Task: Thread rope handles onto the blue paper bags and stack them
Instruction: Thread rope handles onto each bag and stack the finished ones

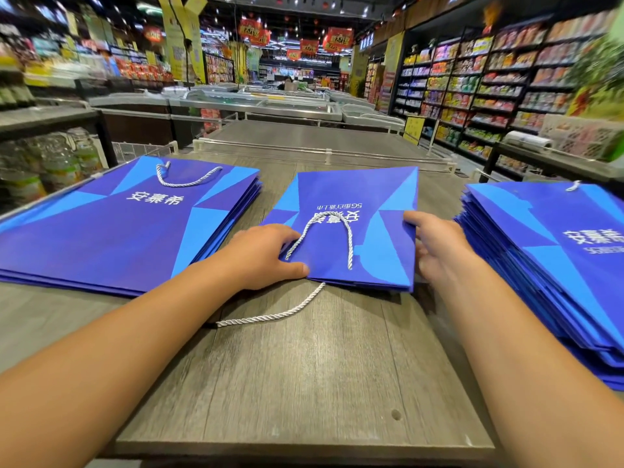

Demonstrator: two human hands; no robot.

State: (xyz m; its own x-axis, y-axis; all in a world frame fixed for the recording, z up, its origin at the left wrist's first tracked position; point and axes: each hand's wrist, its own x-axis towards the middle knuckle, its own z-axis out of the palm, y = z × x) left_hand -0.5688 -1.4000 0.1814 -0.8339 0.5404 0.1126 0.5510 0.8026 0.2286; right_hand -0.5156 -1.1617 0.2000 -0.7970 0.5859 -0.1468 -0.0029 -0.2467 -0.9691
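A blue paper bag (351, 211) lies flat in the middle of the grey wooden table (304, 383), between a stack of bags on the left (118, 228) and a stack of bags on the right (553, 265). The left hand (263, 255) holds the bag's near left edge, with the thumb on top beside the white rope handle (324, 241). The right hand (439, 251) grips the bag's right edge, and a second rope (270, 315) trails out from under the bag onto the table.

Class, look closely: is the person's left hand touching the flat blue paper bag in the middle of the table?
Touching. The head view shows the left hand gripping the middle blue paper bag's near left corner, thumb pressed on its top face.
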